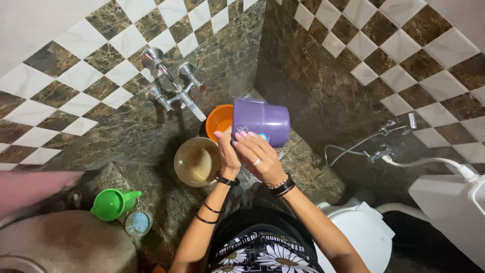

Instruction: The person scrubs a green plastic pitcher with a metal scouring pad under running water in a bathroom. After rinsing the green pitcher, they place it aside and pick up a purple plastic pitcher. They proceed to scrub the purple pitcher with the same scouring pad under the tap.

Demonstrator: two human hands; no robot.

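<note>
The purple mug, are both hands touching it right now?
Touching. The head view shows the left hand and right hand pressed against the base end of the purple mug, fingers overlapping its edge with no gap, above the orange bucket.

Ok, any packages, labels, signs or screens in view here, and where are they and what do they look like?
No signs or screens show.
Sticker, possibly a label: a small blue spot low on the purple mug, beside the right hand, too small to be sure.
Small round container: on the floor beside the green mug, clear with a pale blue top; no label can be made out.
The left hand also grips the purple mug.
</note>
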